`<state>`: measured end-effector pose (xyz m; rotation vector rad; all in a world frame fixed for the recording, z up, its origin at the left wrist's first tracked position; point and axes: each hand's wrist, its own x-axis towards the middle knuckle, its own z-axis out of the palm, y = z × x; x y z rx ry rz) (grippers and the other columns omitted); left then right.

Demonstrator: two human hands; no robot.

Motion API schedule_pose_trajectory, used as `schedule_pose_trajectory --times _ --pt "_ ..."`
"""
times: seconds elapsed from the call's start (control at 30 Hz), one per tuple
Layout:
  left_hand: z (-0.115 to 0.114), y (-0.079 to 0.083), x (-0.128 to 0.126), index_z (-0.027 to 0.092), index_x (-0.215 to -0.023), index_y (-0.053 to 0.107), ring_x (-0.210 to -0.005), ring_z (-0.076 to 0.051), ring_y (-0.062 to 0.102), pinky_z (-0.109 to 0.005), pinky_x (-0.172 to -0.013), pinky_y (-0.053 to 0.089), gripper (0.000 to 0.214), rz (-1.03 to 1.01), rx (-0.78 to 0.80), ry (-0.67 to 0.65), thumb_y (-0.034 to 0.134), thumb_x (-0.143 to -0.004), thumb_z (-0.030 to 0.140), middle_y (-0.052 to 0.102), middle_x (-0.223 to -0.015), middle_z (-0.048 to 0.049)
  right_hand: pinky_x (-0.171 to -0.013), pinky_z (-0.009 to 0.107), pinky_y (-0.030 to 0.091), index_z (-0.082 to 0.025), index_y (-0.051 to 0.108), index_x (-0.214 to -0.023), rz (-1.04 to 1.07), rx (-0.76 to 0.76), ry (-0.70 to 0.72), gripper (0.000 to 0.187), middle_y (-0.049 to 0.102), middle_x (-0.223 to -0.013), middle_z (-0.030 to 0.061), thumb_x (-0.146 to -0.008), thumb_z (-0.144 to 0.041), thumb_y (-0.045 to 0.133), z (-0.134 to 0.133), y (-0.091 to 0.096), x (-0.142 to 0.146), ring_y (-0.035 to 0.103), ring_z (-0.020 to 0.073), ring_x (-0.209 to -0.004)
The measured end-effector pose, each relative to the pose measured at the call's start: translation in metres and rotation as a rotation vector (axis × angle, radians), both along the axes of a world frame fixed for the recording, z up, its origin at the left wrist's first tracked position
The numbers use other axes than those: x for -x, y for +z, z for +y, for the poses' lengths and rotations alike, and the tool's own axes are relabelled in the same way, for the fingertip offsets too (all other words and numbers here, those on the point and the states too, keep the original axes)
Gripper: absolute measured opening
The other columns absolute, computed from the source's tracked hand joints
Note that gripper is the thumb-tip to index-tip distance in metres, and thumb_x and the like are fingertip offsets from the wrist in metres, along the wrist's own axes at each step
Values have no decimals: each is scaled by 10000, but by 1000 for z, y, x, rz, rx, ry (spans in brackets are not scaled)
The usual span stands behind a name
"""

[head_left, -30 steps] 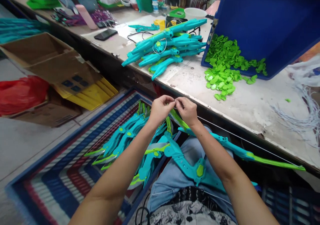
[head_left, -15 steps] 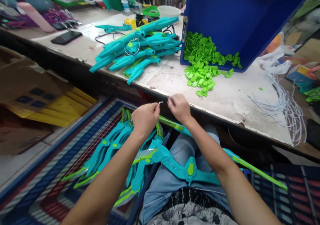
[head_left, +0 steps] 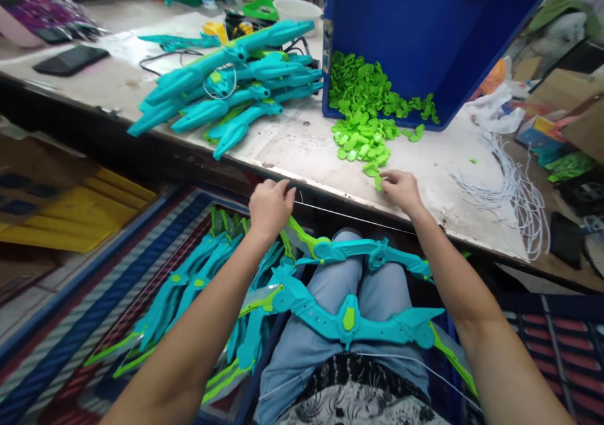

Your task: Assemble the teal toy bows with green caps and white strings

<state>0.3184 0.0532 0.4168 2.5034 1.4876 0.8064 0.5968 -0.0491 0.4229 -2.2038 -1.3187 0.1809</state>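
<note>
My left hand point(head_left: 268, 206) is closed in a pinch on a thin white string point(head_left: 349, 214) that stretches right along the table's front edge. My right hand point(head_left: 400, 188) rests on the table at the near end of a spill of small green plastic pieces point(head_left: 363, 143), fingertips closed on one green piece. Two teal and green toy bows point(head_left: 346, 319) lie across my lap, below both hands.
A tilted blue crate point(head_left: 425, 29) spills green pieces onto the worn table point(head_left: 302, 142). Teal bow parts point(head_left: 226, 92) are piled at its left. White strings point(head_left: 514, 186) lie at the right. More bows point(head_left: 189, 287) sit in a striped bin at the lower left.
My hands have separated. The right hand moved right and up to the green pieces on the table. The left hand kept the string. The view has shifted right.
</note>
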Motion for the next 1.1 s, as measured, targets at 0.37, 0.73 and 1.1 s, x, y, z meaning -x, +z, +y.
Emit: schedule_pose_trajectory --times 0.37,0.73,1.1 --pt "-105 -32 -91 116 -1184 616 -1033 -276 621 -336 -849 473 389 208 490 -775 519 -880 339 672 -1121 -160 -955 461 456 -189 696 -999 -222 -130 298 241 673 -1120 100 -775 -229 619 -45 -16 -47 583 261 -1059" --pt "-66 -65 -142 136 -820 730 -719 -171 584 -235 -684 414 261 171 1118 -1085 591 -755 347 701 -761 -21 -842 446 516 -193 678 -1046 -234 -202 481 222 695 -1097 107 -900 -322 572 -155 -53 38 605 253 -1002" --pt "-71 -70 -140 113 -930 712 -666 -164 580 -233 -612 418 460 117 1316 -1107 675 -667 489 677 -740 -40 -897 493 498 -232 697 -1052 -162 -275 344 201 699 -1109 92 -889 -290 594 -174 -93 57 598 260 -1057"
